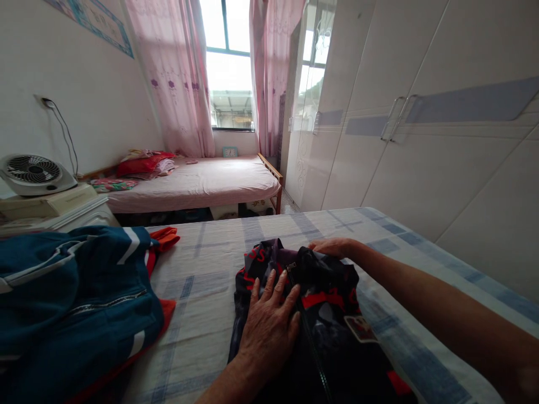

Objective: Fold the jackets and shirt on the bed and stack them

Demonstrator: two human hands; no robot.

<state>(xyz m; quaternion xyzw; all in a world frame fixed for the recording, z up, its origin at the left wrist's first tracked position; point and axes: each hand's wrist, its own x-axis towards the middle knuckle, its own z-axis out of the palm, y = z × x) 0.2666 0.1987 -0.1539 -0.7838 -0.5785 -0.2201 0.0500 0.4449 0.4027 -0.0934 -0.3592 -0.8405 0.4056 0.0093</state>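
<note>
A dark jacket with red patches and a zip [324,320] lies on the blue-and-white checked bedsheet [202,280] in front of me. My left hand [269,320] rests flat on it, palm down, fingers spread beside the zip. My right hand [332,247] reaches over the jacket's far edge near the collar, fingers curled down onto the fabric; whether it pinches the cloth is hidden.
A blue garment with white stripes and orange trim [76,303] lies to the left on the bed. A small fan [33,174] sits on a cabinet at far left. A second bed [202,179] stands under the window, white wardrobes [421,123] on the right.
</note>
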